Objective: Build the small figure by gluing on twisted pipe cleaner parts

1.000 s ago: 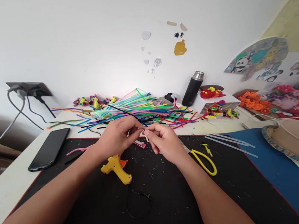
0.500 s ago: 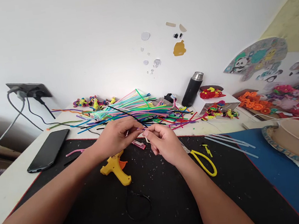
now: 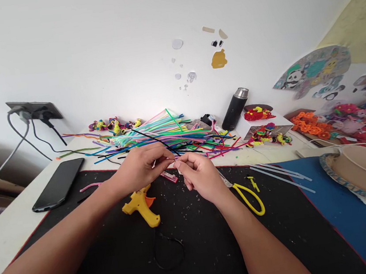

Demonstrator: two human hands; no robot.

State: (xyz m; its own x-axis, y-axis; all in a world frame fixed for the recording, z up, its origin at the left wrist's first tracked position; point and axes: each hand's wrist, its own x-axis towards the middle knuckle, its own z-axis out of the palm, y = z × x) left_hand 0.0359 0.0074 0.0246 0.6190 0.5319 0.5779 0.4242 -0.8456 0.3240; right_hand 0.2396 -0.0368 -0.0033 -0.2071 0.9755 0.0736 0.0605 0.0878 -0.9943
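Note:
My left hand (image 3: 148,162) and my right hand (image 3: 198,170) meet over the far part of the black mat (image 3: 203,250), both closed in a pinch, fingertips almost touching. A thin black pipe cleaner (image 3: 151,137) arcs from over the pile down to the fingertips; its pinched end is mostly hidden. Something small and pale shows under my right fingers, too covered to name. Below my left hand lies a yellow glue gun (image 3: 143,208). A pink-and-white clip-like piece (image 3: 169,177) sits just under the fingers. Beside my right wrist rest yellow-handled scissors (image 3: 249,200).
Behind the hands spreads a pile of coloured pipe cleaners (image 3: 165,130). A phone (image 3: 58,184) lies at left. A black flask (image 3: 235,109) stands near a white box (image 3: 268,124). Clear glue sticks (image 3: 281,178) and a round basket (image 3: 357,173) are at right.
Both hands keep nearly the same place, with only a slight shift of the fingertips. The purple bit seen at the fingertips earlier is now hardly visible.

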